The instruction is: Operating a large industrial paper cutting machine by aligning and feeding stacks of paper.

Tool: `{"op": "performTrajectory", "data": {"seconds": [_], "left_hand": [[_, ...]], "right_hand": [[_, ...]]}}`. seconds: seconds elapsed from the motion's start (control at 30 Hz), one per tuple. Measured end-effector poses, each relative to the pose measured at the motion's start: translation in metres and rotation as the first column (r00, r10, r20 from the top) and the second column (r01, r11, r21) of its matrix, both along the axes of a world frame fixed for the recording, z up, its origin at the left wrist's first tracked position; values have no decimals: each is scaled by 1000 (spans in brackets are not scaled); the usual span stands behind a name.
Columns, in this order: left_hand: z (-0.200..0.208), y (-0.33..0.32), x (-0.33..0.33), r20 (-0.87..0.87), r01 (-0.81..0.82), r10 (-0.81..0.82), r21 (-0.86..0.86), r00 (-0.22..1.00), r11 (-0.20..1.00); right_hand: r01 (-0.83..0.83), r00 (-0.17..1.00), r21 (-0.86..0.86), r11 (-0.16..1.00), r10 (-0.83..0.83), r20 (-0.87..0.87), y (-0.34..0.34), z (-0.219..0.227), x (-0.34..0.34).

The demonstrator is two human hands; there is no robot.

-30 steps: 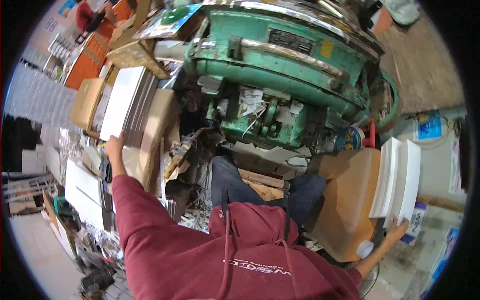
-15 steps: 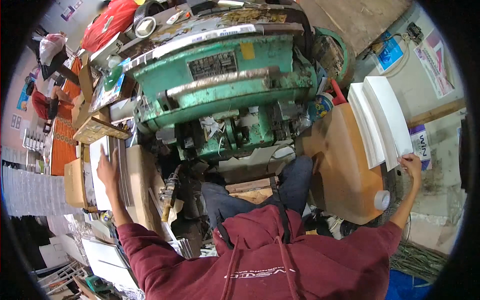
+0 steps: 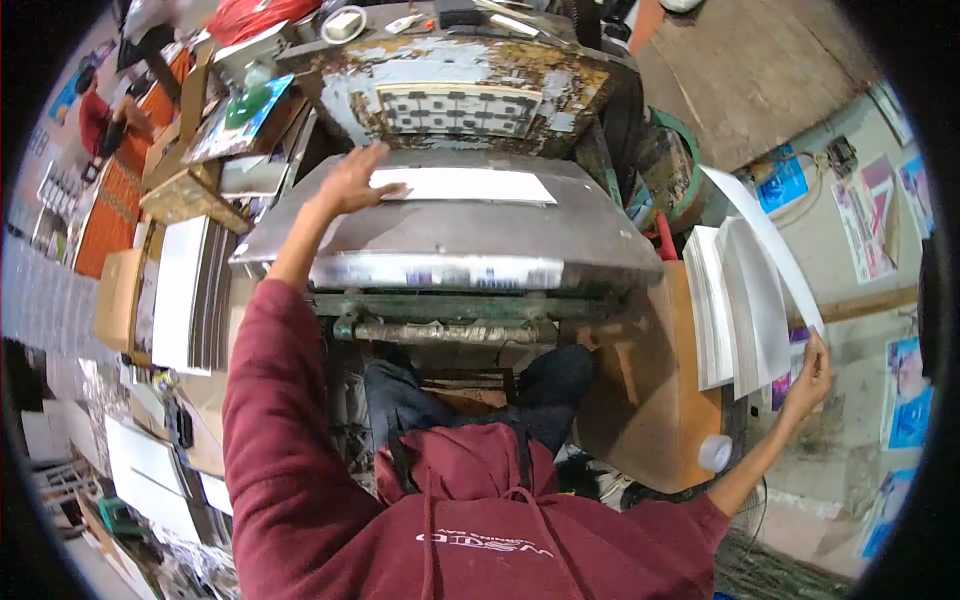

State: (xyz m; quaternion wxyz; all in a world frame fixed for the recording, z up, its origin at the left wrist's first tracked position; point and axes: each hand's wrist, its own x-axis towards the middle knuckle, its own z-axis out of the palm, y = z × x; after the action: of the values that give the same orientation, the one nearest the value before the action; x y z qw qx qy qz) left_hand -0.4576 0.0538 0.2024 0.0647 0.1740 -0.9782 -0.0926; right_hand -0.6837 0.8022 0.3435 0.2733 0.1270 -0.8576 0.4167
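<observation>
My left hand [image 3: 350, 182] is over the flat grey plate [image 3: 425, 235] of a press, its fingers spread. Its thumb is at the left end of a white sheet [image 3: 470, 186] lying on that plate; whether it touches is hard to tell. Out to the right, my right hand [image 3: 815, 372] pinches the lower corner of a white paper sheet [image 3: 768, 240]. That sheet curves away from a stack of white paper [image 3: 708, 305]. Behind the plate stands the press's upright worn face [image 3: 350, 65], which carries a patterned block [image 3: 460, 108].
On the left is another stack of white sheets [image 3: 183, 295] beside a cardboard box [image 3: 122, 300]. A large orange-brown container [image 3: 640, 400] stands below the right stack. A metal roller [image 3: 450, 332] crosses in front of my knees. Far left, a person in red [image 3: 95, 120] sits.
The press's green front has swung down, showing the flat plate and patterned block. My left hand has gone from the left stack to the plate. My right hand has pulled its sheet away from the stack.
</observation>
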Motion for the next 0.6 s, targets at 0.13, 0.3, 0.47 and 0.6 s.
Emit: {"op": "performTrajectory", "data": {"seconds": [0.13,0.3,0.47,0.6], "left_hand": [[-38,75,35,308,-47,-2,151,951,987],[0,183,143,231,134,-158,113,960,984],[44,223,230,214,63,-44,-83,976,995],[86,197,296,-169,-360,344,-74,924,930]], "right_hand": [[-398,900,-130,908,414,139,-110,-10,22],[-790,537,-64,609,740,405,-245,-81,23],[-874,181,-230,428,726,663,-331,-169,-4],[-841,296,-197,503,735,610,-363,-170,-33]]}}
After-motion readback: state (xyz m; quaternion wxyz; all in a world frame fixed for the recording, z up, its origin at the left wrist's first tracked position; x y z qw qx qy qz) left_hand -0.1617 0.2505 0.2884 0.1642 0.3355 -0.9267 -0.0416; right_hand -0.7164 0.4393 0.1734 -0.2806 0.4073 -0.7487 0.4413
